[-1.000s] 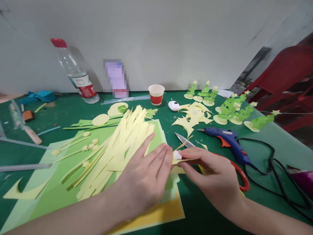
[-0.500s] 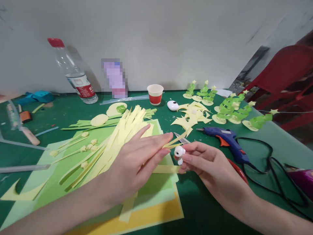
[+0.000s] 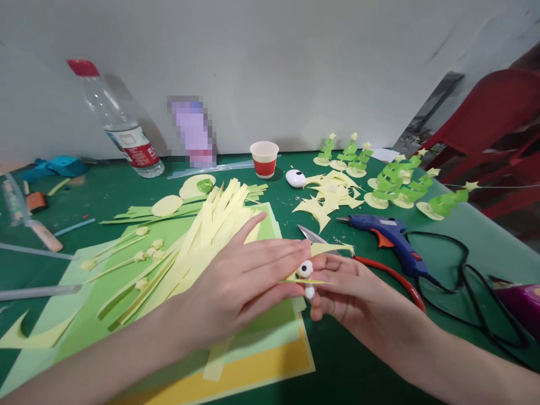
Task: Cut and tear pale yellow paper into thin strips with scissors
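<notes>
My left hand (image 3: 248,275) reaches across the paper pile, its index, middle and lower fingers pressed together over a pale yellow paper strip (image 3: 333,247). My right hand (image 3: 358,287) is closed, with a white wireless earbud (image 3: 305,269) at its fingertips and part of the folded strip against them. The two hands meet at the fingertips, so how the strip is wrapped there is partly hidden. Under my left hand lie a heap of yellow paper strips (image 3: 215,230) and green paper sheets (image 3: 270,337). Scissors (image 3: 392,267) with red handles lie behind my right hand.
Along the back stand a bottle (image 3: 137,149), a blurred phone-like object (image 3: 192,129), a paper cup (image 3: 264,160) and a white earbud case (image 3: 296,178). Yellow scraps (image 3: 333,194), green paper spirals with stars (image 3: 392,180) and a blue glue gun (image 3: 390,233) with a looping cable lie right.
My hands have come together, and my left fingertips now overlap the earbud. The strip end has swung to the right, over my right fingers. The view has shifted slightly.
</notes>
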Available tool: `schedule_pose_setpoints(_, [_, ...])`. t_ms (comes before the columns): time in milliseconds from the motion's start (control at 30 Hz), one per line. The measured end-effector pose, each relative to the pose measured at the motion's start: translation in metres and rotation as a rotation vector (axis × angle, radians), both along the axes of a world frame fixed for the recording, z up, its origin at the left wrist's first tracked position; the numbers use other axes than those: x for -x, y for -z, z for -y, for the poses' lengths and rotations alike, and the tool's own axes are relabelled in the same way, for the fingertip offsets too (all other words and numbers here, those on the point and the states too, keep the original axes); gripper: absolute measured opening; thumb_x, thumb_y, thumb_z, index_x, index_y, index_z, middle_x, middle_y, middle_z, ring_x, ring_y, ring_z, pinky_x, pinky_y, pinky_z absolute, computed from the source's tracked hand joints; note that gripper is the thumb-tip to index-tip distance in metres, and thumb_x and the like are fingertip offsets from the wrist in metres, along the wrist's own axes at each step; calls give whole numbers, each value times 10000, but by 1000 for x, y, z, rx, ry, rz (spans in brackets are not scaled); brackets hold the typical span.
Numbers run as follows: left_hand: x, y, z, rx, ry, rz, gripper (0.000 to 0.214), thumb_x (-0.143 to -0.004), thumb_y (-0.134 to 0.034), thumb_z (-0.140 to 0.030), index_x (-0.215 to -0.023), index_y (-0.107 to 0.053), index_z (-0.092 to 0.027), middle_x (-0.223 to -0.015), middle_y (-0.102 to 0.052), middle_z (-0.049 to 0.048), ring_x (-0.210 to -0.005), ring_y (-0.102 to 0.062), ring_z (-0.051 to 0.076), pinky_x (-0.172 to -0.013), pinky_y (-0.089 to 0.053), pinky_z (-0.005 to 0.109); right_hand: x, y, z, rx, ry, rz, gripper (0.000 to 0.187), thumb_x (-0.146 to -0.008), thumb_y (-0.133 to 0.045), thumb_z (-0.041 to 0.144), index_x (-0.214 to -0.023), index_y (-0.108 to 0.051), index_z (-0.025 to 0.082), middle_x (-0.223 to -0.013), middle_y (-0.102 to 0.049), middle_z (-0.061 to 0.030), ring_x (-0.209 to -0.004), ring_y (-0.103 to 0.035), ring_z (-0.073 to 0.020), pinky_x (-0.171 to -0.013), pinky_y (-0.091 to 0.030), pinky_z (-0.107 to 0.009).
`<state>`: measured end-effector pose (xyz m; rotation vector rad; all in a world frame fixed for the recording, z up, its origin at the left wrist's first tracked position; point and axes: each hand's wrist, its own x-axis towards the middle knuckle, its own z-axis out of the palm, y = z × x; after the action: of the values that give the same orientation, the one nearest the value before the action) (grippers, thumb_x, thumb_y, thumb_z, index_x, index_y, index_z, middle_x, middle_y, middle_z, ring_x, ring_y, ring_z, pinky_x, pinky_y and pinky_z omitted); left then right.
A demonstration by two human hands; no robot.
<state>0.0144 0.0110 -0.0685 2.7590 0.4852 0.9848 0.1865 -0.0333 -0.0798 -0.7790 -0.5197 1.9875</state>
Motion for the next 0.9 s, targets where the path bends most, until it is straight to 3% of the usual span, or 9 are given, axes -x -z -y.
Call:
schedule_pose_setpoints(133, [-3, 7, 2, 59, 15, 83, 211, -868, -451, -199, -1021, -535, -80, -1024, -663, 110, -1009, -573, 118, -1048, -265, 387, 2, -4, 1, 23, -73, 44, 40, -680, -681, 153, -713, -667, 135, -609, -608, 15, -541, -583, -51, -548, -515, -126])
schedule_pose_setpoints(300, [-7, 3, 9, 274, 17, 89, 193, -841, -493, -151, -1009, -568, -94, -988, -681, 76, -921, -621, 98, -1029, -310, 294, 6, -8, 4, -23, -83, 87, 9, -704, -649, 137, -698, -655, 135, -612, -592, 13, -577, -552, -50, -575, -505, -141])
schedule_pose_setpoints(467, [-10, 6, 14, 296, 6, 210, 147, -793, -524, -86, -885, -620, -148, -950, -696, 36, -856, -650, 124, -1019, -337, 341, 10, -10, 9, -35, -59, 128, 37, -679, -672, 154, -658, -648, 136, -553, -592, 26, -529, -545, -39, -557, -480, -120])
schedule_pose_setpoints(633, [-12, 11, 19, 339, -15, 254, 198, -802, -478, -65, -914, -622, -142, -977, -688, 39, -875, -643, 132, -1036, -302, 371, 12, -7, 13, -26, 11, 155, 58, -681, -664, 112, -650, -635, 151, -580, -611, 33, -555, -556, -38, -577, -476, -115])
schedule_pose_setpoints(767, [-12, 7, 24, 520, -24, 271, 275, -812, -457, -61, -989, -617, -196, -1031, -667, -11, -895, -634, 115, -1059, -258, 352, 11, -7, 15, -113, 32, 212, 56, -697, -665, 147, -653, -630, 153, -598, -618, 27, -580, -561, -43, -587, -472, -117])
schedule_pose_setpoints(900, [-10, 5, 24, 754, -47, 253, 292, -865, -428, -155, -1020, -618, -313, -1060, -647, -64, -936, -621, 143, -1073, -196, 435, 10, -10, 12, -104, 20, 215, 46, -694, -669, 167, -695, -627, 150, -611, -610, 20, -564, -554, -47, -574, -472, -124])
